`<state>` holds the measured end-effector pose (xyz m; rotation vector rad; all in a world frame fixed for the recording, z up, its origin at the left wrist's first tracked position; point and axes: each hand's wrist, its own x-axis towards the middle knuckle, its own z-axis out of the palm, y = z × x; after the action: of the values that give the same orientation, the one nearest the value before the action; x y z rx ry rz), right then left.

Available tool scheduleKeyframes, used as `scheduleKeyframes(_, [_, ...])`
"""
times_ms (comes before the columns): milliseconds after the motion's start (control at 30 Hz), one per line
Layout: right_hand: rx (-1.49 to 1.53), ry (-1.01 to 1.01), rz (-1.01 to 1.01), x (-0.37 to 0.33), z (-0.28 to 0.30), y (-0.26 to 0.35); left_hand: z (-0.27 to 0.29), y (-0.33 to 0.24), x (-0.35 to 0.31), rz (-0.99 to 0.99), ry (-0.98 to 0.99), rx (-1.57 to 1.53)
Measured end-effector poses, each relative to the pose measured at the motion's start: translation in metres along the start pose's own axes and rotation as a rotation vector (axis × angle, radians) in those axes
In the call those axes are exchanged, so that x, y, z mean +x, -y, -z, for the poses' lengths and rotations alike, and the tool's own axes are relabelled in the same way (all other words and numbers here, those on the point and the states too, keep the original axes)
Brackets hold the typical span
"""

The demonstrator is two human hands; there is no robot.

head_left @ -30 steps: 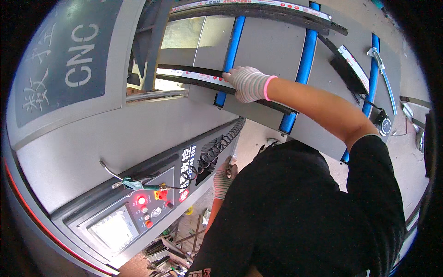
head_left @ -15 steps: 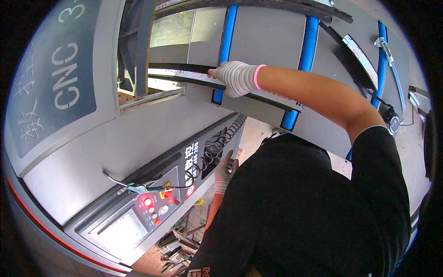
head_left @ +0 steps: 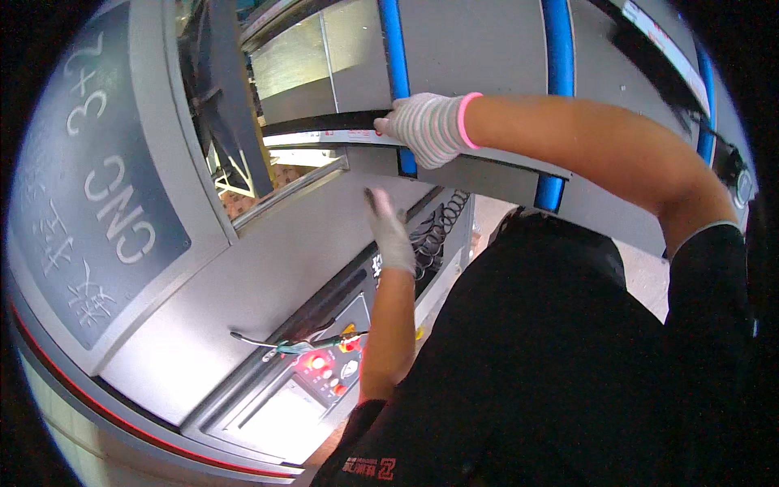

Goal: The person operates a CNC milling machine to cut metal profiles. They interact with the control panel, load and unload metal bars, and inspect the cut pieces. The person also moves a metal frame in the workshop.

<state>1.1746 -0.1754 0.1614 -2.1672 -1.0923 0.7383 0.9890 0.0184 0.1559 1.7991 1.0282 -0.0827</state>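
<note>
The right hand [head_left: 430, 128], in a white knit glove with a pink cuff, was clenched on the lower edge of the grey machine door [head_left: 479, 166], just beside a blue vertical bar [head_left: 394, 57]. The left hand [head_left: 388, 231], also gloved, reached up below it with fingers extended, gripping nothing; whether it touched the grey housing panel [head_left: 268, 268] I could not tell. Well below the left hand sat the control panel [head_left: 320, 377] with lit red buttons. A likely risk: the door's dark edge ran close above the left fingers, so a sliding door could pinch them, and a forearm drifting down could brush those buttons.
</note>
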Motion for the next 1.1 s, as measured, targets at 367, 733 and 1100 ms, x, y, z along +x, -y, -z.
scheduleKeyframes(367, [0.014,0.084,0.023,0.010,0.005,0.004,-0.048,-0.092,0.101,0.359,0.186,-0.263])
scheduleKeyframes(733, [0.005,0.072,0.063,0.013,0.006,0.004,-0.054,-0.088,0.117,0.313,0.019,-0.288])
scheduleKeyframes(1100, [-0.037,0.014,-0.037,0.026,0.006,0.029,-0.062,-0.100,0.101,0.245,0.082,-0.453])
